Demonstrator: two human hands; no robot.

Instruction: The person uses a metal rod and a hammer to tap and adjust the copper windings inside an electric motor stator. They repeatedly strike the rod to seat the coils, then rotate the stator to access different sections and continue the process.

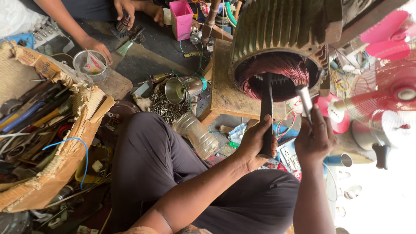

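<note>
A ribbed grey motor housing (284, 26) rests on a wooden block (223, 91), its open end showing reddish copper windings (277, 69). My left hand (255, 142) grips a long black bar (266, 104) whose far end reaches into the windings. My right hand (318, 139) holds a short metal rod (304, 99) with its tip at the winding's edge, just right of the black bar. Both forearms come up from the lower edge over my dark trousers.
A torn cardboard box of hand tools (43, 130) fills the left. A metal tin (182, 89), loose screws (167, 107) and a clear plastic jar (197, 135) lie by my knee. Another person's hands (97, 45) work at top left. A pink fan (392, 93) stands right.
</note>
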